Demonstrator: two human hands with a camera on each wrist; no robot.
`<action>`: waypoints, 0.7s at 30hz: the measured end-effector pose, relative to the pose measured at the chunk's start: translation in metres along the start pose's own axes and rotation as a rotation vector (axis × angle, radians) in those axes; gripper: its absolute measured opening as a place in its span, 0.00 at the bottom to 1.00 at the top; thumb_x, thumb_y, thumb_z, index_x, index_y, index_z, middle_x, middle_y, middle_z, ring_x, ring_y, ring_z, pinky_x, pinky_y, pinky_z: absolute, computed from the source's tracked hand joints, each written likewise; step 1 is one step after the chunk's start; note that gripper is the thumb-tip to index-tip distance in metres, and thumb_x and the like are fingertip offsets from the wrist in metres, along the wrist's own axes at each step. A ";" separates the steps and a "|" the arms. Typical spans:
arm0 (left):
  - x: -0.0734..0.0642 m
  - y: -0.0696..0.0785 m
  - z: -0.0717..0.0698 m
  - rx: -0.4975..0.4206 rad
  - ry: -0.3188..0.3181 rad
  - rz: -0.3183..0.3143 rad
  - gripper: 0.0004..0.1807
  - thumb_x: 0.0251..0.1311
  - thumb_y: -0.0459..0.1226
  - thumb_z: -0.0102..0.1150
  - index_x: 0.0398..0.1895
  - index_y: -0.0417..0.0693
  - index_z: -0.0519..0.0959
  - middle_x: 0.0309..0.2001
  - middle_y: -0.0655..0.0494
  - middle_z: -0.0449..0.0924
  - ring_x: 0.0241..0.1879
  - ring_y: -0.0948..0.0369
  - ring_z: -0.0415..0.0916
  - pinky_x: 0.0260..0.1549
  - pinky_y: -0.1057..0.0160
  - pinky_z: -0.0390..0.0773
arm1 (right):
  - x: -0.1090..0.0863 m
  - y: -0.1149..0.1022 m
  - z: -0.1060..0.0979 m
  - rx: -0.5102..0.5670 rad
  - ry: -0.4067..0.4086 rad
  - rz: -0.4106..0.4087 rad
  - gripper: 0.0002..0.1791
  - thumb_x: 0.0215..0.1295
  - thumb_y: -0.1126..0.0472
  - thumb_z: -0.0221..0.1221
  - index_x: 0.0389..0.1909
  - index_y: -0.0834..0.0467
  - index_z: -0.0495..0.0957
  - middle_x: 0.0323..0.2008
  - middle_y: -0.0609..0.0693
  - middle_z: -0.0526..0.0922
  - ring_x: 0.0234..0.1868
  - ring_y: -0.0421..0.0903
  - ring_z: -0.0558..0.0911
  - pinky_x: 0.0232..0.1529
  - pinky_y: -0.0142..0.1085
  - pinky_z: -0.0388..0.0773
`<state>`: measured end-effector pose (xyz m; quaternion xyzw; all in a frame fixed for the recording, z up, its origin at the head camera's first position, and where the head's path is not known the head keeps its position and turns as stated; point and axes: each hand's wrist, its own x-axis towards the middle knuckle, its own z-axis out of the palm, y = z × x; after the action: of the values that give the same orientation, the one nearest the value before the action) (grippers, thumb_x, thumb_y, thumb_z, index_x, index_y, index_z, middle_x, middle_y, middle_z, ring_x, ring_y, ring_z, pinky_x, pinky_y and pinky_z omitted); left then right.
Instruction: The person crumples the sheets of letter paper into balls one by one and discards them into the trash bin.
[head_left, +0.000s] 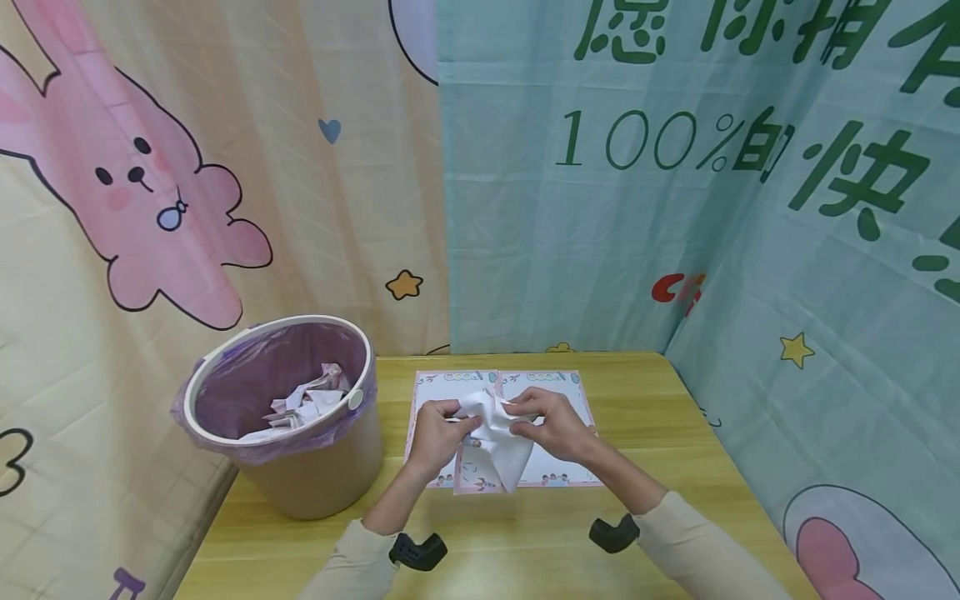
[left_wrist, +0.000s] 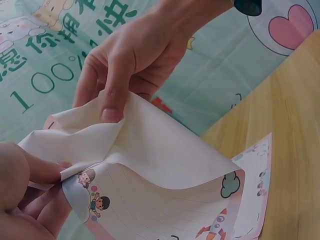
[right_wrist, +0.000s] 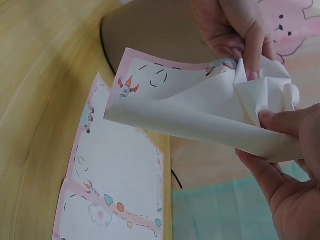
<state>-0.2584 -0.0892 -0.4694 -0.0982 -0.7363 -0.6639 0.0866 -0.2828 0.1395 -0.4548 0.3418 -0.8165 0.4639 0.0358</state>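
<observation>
Between both hands, above the table, is a partly crumpled sheet of decorated paper with a pink border, a rocket and small cartoon figures. My left hand pinches its left edge between thumb and fingers. The right hand grips the bunched upper right part, thumb on top in the left wrist view. The sheet's lower part hangs loose and folds over, its plain white back showing. Beneath it, two flat sheets of similar paper lie side by side on the table.
A beige bin lined with a purple bag stands on the table's left, with several crumpled papers inside. The wooden table meets printed curtains at the back and right. Each wrist carries a black camera mount.
</observation>
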 end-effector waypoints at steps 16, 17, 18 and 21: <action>-0.006 0.001 0.024 0.371 0.144 0.333 0.04 0.53 0.21 0.72 0.28 0.35 0.89 0.26 0.43 0.87 0.21 0.58 0.85 0.17 0.72 0.79 | 0.001 -0.008 0.031 -0.319 0.253 -0.035 0.14 0.48 0.79 0.74 0.35 0.60 0.92 0.31 0.47 0.84 0.33 0.45 0.86 0.32 0.32 0.84; -0.005 0.000 0.024 0.372 0.142 0.341 0.04 0.53 0.21 0.72 0.28 0.35 0.89 0.26 0.43 0.87 0.21 0.59 0.84 0.18 0.72 0.79 | 0.000 -0.007 0.031 -0.317 0.264 -0.046 0.14 0.48 0.79 0.74 0.34 0.60 0.92 0.31 0.47 0.85 0.33 0.45 0.86 0.32 0.32 0.84; -0.005 0.000 0.023 0.368 0.135 0.345 0.04 0.54 0.22 0.72 0.30 0.35 0.90 0.27 0.44 0.87 0.22 0.59 0.84 0.18 0.72 0.80 | 0.000 -0.007 0.030 -0.314 0.275 -0.059 0.14 0.49 0.79 0.74 0.34 0.60 0.92 0.31 0.48 0.85 0.33 0.46 0.86 0.33 0.33 0.84; -0.002 0.000 0.019 0.310 0.087 0.333 0.03 0.57 0.23 0.72 0.34 0.34 0.89 0.32 0.43 0.88 0.25 0.58 0.86 0.22 0.70 0.82 | 0.000 -0.005 0.026 -0.286 0.309 -0.093 0.15 0.48 0.80 0.73 0.35 0.61 0.91 0.32 0.48 0.86 0.34 0.47 0.87 0.33 0.34 0.85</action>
<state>-0.2565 -0.0708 -0.4715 -0.1754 -0.7986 -0.5231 0.2407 -0.2732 0.1176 -0.4654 0.2952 -0.8422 0.3882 0.2299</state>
